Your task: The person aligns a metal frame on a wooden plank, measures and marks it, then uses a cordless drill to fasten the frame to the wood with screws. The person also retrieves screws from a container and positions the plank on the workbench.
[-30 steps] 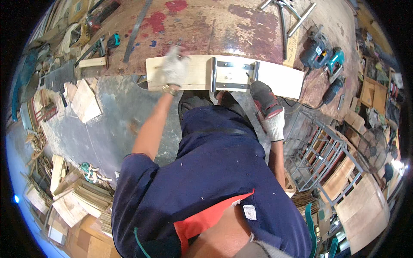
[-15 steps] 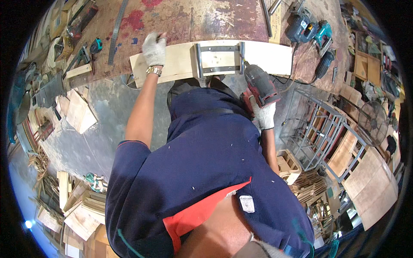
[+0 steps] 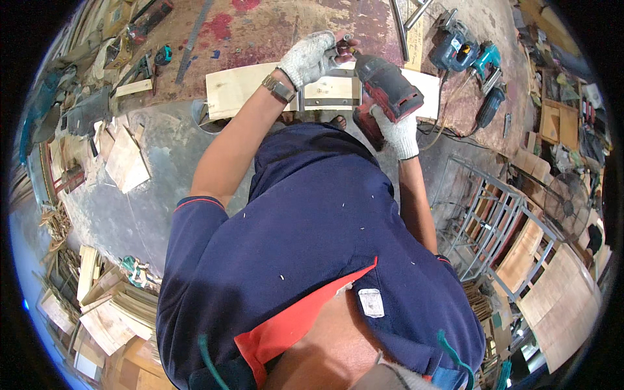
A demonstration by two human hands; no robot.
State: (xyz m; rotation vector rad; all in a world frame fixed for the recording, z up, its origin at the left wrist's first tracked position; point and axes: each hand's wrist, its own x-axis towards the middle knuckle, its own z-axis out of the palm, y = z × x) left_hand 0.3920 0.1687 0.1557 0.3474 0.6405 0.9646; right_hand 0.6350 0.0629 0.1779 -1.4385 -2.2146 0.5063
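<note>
My right hand (image 3: 398, 134), in a white knitted glove, grips a red and black cordless driver (image 3: 388, 88) with its bit pointing away from me. My left hand (image 3: 305, 62), gloved with bare fingertips and a watch at the wrist, is closed at the bit's tip; what is pinched there is too small to make out. Under both hands a pale wooden board (image 3: 237, 91) lies along the bench's near edge. On it rests a metal frame (image 3: 330, 102) of two tubes joined by dark drilled strips, partly hidden by my left hand and the driver.
The worn, paint-stained workbench (image 3: 273, 29) carries a long metal ruler (image 3: 195, 42) and a tape measure (image 3: 163, 55) at left. Corded power tools (image 3: 465, 52) lie at right. A grey metal rack (image 3: 487, 221) and a fan (image 3: 564, 201) stand right; wood offcuts (image 3: 127, 162) lie on the floor at left.
My left hand has moved right from the board's left end to the driver's bit. The driver has risen slightly and shifted left and away. The board now appears slightly further right.
</note>
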